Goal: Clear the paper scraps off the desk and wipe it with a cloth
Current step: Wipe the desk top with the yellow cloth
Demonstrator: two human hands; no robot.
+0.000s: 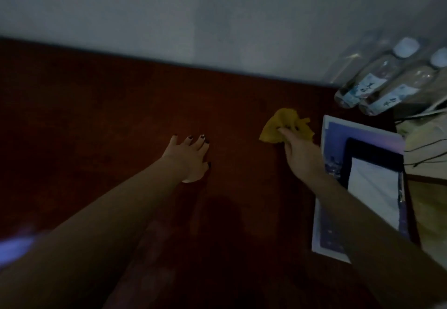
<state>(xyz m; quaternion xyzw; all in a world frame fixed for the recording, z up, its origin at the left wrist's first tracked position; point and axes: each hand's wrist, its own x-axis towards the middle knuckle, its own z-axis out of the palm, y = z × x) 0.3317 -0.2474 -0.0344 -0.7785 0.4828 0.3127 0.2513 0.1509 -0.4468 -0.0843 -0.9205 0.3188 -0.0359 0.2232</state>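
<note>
Pinching the yellow cloth (275,125) at its fingertips (286,132), right hand (302,156) curls; left hand (188,158) seemingly lies spread.

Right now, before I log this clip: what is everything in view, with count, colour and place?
desk: one, dark red-brown, fills the lower view
wall: one, pale grey, behind the desk
cloth: one, yellow, crumpled, on the desk right of centre
bottles: two, clear with white caps, far right corner by the wall
board: one, white and purple, flat at the desk's right edge
dark slab: one, black frame with white face, lying on the board
cables: a few, dark, far right past the board
pale scrap: one, whitish, under the left hand's heel; possibly paper
left hand: one, flat on the desk, fingers spread
right hand: one, pinches the cloth
</note>
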